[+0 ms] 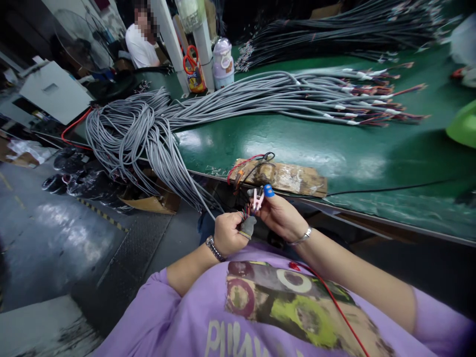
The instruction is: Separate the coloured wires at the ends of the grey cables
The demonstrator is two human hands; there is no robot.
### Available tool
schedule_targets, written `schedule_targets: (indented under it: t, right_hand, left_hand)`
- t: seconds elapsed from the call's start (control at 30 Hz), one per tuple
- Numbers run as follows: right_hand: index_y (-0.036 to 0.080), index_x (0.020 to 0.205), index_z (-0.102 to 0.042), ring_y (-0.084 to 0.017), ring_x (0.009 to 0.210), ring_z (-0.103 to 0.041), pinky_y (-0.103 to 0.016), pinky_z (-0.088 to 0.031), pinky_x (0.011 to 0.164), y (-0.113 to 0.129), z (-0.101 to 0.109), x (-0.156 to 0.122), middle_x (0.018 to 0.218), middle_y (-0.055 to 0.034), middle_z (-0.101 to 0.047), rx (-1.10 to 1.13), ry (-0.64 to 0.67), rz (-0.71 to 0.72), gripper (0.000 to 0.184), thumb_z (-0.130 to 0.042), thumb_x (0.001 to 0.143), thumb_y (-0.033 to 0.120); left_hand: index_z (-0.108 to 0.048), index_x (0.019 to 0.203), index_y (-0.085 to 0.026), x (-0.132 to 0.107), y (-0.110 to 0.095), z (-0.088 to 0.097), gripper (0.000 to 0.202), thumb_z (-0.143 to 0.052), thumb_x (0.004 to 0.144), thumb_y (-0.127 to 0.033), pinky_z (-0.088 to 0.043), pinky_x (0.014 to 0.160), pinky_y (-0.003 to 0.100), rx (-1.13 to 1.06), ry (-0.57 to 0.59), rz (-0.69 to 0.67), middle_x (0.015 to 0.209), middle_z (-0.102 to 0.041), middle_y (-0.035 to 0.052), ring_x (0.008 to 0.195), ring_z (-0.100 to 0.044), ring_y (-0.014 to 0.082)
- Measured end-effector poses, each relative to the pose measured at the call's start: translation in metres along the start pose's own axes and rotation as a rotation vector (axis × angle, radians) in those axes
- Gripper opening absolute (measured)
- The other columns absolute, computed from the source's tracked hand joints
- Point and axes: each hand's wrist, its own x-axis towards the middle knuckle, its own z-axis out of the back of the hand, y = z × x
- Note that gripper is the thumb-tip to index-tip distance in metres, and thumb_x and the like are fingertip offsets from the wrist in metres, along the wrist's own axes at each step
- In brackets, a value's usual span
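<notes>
My left hand (pixel 227 234), a watch on its wrist, is closed around the end of a grey cable (pixel 211 212). Thin coloured wires (pixel 246 210) fan out of its grip. A dark grey piece with a yellowish edge (pixel 248 226) sits at its fingertips; whether it is a finger cover or a part, I cannot tell. Just to the right, my right hand (pixel 280 214) pinches a small pale pink clip-like tool (pixel 257 199) near the wire ends. Blue tape (pixel 268 191) wraps a digit of this hand.
A worn wooden block (pixel 297 179) with red and black leads lies at the edge of the green bench (pixel 334 148). Bundled grey cables (pixel 238 101) stretch along it and hang off the left. Behind are black cables (pixel 334 34), a purple bottle (pixel 223 62), orange-handled scissors (pixel 191 59) and a person.
</notes>
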Motion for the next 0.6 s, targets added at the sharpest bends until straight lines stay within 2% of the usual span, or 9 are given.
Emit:
schedule_targets:
  t: [0.2,0.4,0.6]
  right_hand:
    - [0.017,0.077,-0.069,-0.014,0.062,-0.056,-0.028,-0.046,0.061,-0.0022,-0.0003,0.0015,0.068,-0.0017,-0.066,-0.023,-0.005,0.031,0.04,-0.075,0.072,0.056]
    - [0.018,0.074,-0.067,-0.013,0.06,-0.054,-0.026,-0.046,0.058,-0.0032,-0.0008,0.0011,0.067,-0.0014,-0.065,-0.014,-0.009,0.044,0.041,-0.075,0.07,0.058]
    - [0.021,0.077,-0.064,-0.015,0.063,-0.058,-0.026,-0.047,0.059,-0.0039,0.0,-0.002,0.074,-0.0022,-0.068,0.014,-0.026,-0.037,0.043,-0.065,0.076,0.065]
  left_hand:
    - [-0.063,0.061,-0.021,-0.0023,0.0016,-0.0018,0.034,-0.065,0.077,-0.051,-0.046,0.065,0.028,-0.054,0.02,0.056,0.059,-0.062,0.0059,0.064,-0.058,0.0177]
    - [-0.062,0.058,-0.019,-0.0024,-0.001,-0.0017,0.036,-0.064,0.078,-0.05,-0.044,0.06,0.026,-0.074,0.029,0.071,0.056,-0.061,0.0041,0.057,-0.055,0.0144]
    - [-0.061,0.056,-0.019,-0.0033,-0.0026,-0.0007,0.038,-0.064,0.078,-0.049,-0.044,0.058,0.025,-0.092,0.032,0.065,0.055,-0.061,0.004,0.056,-0.054,0.0137]
